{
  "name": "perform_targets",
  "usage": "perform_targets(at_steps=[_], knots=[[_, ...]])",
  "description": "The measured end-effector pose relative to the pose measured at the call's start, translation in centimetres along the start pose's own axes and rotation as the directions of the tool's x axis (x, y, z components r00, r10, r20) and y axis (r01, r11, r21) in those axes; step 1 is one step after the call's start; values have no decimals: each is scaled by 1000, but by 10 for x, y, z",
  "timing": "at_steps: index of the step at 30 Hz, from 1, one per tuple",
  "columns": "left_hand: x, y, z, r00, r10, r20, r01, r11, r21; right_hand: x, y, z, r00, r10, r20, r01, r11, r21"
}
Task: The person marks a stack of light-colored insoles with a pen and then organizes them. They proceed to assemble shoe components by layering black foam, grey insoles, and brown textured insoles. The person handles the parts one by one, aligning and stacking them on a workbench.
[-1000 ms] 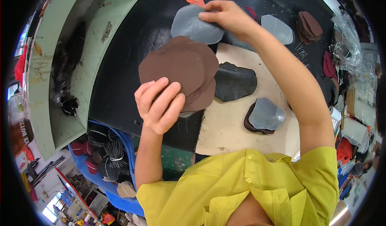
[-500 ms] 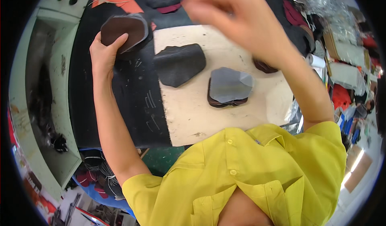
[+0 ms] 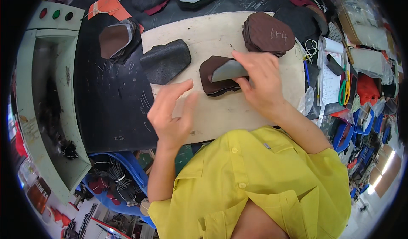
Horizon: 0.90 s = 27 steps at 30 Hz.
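The widest space is taken up by the black table (image 3: pixel 110 124), pale handwritten marks scrawled across it at the far side. At the left, a grey-green trough (image 3: pixel 26 98) is seen, with dark stuff held inside, too shadowed to name. On the table the pale board (image 3: pixel 221 122) is laid. Below, the blue bin (image 3: pixel 137 171) is packed with cord bundles (image 3: pixel 120 176) and maroon pieces.

To the hands: the left hand (image 3: pixel 170 115) is slightly blurred and held over the board, thumb and fingers spread apart. By the right hand (image 3: pixel 261 79), the grey piece (image 3: pixel 225 71) is clamped, thumb against fingers, and tilted over the brown stack (image 3: pixel 207 69) on the board. At the right, the notepad (image 3: pixel 331 73) is covered in handwritten lines. The marked stack (image 3: pixel 267 33), just beyond the right hand, is chalked with pale characters on top. The black piece (image 3: pixel 165 62) is set left of the brown stack.
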State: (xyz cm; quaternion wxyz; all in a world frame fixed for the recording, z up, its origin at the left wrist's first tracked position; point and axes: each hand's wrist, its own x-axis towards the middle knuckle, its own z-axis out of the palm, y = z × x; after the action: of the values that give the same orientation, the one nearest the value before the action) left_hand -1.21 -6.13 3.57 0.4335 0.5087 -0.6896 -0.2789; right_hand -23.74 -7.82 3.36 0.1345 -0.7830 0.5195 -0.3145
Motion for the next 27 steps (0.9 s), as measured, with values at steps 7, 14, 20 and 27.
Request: perform_targets(at_steps=[7, 14, 20, 27], knots=[[-1, 52, 25, 893, -297, 338, 449, 644, -619, -6, -14, -41, 979, 178, 99, -204, 890, 408], [-2, 80, 56, 995, -71, 72, 74, 996, -44, -18, -26, -64, 996, 85, 18, -85, 905, 416], [-6, 90, 63, 983, 134, 122, -147, 983, 110, -21, -22, -81, 974, 184, 135, -227, 834, 503], [-16, 100, 71, 964, 115, 240, -164, 967, 196, -31, -11, -90, 930, 233, 286, -362, 722, 589]])
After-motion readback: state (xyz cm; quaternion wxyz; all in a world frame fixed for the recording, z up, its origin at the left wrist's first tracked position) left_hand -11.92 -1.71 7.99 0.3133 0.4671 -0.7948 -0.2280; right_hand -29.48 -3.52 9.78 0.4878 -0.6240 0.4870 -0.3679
